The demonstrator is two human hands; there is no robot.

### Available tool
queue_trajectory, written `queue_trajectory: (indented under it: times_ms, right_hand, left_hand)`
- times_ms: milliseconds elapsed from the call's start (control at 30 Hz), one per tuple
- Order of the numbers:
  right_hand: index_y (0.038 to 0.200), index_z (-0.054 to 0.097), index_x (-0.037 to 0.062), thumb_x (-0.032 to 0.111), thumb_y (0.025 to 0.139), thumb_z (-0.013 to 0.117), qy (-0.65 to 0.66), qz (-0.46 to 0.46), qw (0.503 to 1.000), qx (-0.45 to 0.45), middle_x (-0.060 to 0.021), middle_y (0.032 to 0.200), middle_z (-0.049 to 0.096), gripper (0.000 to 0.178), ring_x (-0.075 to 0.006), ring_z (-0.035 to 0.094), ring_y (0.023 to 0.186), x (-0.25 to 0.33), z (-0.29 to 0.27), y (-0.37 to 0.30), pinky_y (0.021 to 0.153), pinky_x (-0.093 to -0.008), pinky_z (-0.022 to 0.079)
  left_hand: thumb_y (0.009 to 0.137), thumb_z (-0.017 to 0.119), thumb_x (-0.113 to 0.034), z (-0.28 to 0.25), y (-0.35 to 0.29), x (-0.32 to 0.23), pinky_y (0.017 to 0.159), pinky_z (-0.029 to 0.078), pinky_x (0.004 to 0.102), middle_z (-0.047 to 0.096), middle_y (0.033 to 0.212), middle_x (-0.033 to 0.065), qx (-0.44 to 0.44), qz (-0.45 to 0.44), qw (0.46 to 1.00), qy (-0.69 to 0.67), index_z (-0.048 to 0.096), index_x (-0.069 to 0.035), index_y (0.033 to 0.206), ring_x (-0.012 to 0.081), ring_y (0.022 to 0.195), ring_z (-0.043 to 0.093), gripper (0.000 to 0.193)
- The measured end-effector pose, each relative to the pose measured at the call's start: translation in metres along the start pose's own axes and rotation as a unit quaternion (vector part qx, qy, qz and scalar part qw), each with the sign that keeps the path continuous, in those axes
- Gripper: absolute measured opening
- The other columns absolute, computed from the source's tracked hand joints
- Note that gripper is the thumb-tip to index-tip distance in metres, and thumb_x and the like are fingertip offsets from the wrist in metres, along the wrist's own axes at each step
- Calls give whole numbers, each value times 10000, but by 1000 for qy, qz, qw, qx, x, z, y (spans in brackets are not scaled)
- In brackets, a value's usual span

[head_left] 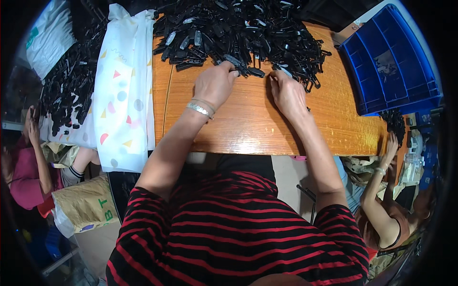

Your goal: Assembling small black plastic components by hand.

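A heap of small black plastic parts (238, 35), some with grey tops, covers the far side of the wooden table. My left hand (213, 85) reaches to its near edge, thumb and fingers closed around the end of a black plastic part (243, 70). Just right of it, my right hand (289, 94) has its fingers bent and pressed together at the heap's edge. Whatever lies between those fingertips is hidden. One small dark piece (256, 73) sits between my two hands, and a grey-topped part (285, 71) lies against my right fingers.
A blue plastic crate (391, 62) stands at the far right. White patterned sheeting (123, 95) hangs along the table's left side, with another black heap (71, 90) beyond. Co-workers sit left (33, 176) and right (381, 214). A brown sack (86, 205) stands lower left.
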State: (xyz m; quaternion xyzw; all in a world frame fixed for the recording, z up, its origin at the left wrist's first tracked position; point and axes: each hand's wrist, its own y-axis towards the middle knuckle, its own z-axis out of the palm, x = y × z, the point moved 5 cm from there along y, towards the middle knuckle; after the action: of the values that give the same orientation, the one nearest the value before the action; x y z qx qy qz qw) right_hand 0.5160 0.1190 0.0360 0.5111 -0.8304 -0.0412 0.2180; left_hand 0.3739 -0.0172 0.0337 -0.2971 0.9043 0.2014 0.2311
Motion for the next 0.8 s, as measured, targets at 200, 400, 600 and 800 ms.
queue_trajectory:
  times_ms: [200,400,600,800]
  right_hand:
    - [997,634,-23,108,896,631,131,33,991,9,-214,881,677,165,-351,675,768,5,-2,-30,670,-398,529]
    - [916,646,-12,133,867,685,58,21,998,-33,-159,866,628,158,-323,650,716,10,-3,-37,631,-385,513]
    - [921,649,-15,122,840,712,73,-21,997,-1,-154,897,604,172,-323,643,746,16,-12,-47,629,-392,507]
    - [971,619,-19,114,862,700,100,-21,995,-11,-126,863,624,190,-249,637,688,21,-6,-43,607,-332,504]
  left_hand:
    - [873,642,-205,8,-2,-1,694,499,420,658,874,133,-29,29,998,39,679,-83,906,334,794,636,132]
    - [781,726,-93,9,-14,12,697,495,402,621,846,123,-81,-4,993,-91,644,-21,899,300,805,629,160]
    - [765,745,-91,6,-16,11,685,497,391,622,871,136,-39,14,998,-36,610,-1,838,307,755,624,178]
    - [873,674,-75,23,-32,18,611,513,253,623,872,48,54,-108,869,-480,591,7,1093,140,706,629,249]
